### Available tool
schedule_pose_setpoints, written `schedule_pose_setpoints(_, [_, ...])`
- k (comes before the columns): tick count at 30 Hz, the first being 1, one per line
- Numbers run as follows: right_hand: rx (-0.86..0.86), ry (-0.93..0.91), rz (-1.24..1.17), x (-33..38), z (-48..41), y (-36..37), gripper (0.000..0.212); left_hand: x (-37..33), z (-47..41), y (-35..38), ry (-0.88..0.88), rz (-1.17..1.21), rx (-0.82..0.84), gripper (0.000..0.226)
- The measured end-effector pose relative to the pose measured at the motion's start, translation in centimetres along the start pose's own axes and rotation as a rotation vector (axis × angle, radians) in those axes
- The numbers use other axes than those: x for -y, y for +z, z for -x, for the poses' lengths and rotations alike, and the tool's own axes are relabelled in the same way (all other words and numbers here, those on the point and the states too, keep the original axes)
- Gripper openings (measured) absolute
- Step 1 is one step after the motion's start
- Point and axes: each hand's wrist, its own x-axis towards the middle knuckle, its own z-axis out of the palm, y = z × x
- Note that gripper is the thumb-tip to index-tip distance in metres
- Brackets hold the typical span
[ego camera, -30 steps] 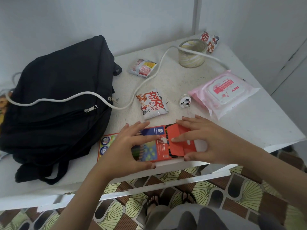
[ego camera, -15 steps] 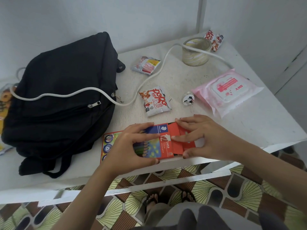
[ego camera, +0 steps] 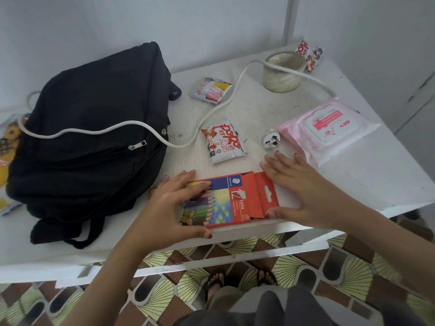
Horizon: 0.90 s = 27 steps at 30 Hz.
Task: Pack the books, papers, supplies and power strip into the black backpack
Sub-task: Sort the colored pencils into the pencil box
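Left hand (ego camera: 164,208) clamps the pencil box (ego camera: 226,203) at its left end, right hand (ego camera: 301,191) flat, fingers spread, against its open flap (ego camera: 263,194); black backpack (ego camera: 89,118) left of both.

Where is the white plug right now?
In the head view, the white plug lies on the table right of centre, between the Popo snack packet and the pink wipes pack, just beyond the right hand.
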Motion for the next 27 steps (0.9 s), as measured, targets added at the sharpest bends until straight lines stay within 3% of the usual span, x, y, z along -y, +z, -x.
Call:
schedule_pose_setpoints(7, [0.090, -0.033, 0.092, 0.3, -0.7, -0.4, 0.098, 0.4, 0.0, 0.3, 0.039, 0.033, -0.099, 0.078])
schedule_pose_setpoints(17, [0.129, -0.060, 0.079, 1.4, -1.5, -0.3, 0.104, -0.7, -0.3, 0.7, 0.048, 0.037, -0.103, 0.076])
schedule_pose_setpoints(27, [0.047, -0.100, -0.125, 3.8, -0.5, -0.5, 0.098, -1.4, -0.2, 0.6, 0.061, 0.001, -0.084, 0.078])
